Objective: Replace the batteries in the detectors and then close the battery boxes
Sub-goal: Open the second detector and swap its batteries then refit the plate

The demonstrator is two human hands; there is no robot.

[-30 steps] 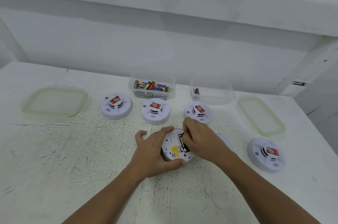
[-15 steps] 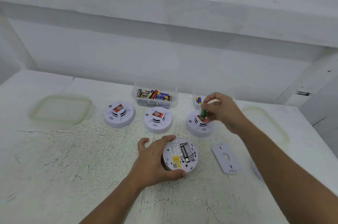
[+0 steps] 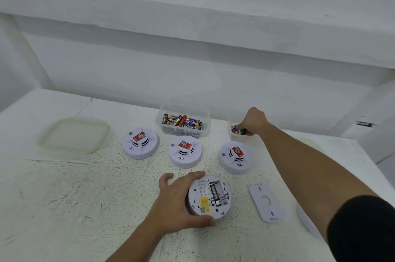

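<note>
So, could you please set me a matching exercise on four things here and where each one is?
Things
1 upturned detector
2 cover plate
3 green battery
4 green-rimmed lid

Places
A far left on the table
B in the right hand at the small tub
C gripped by the left hand
D flat, right of the upturned detector

Pairs: 1-C, 2-D, 3-B, 4-A
</note>
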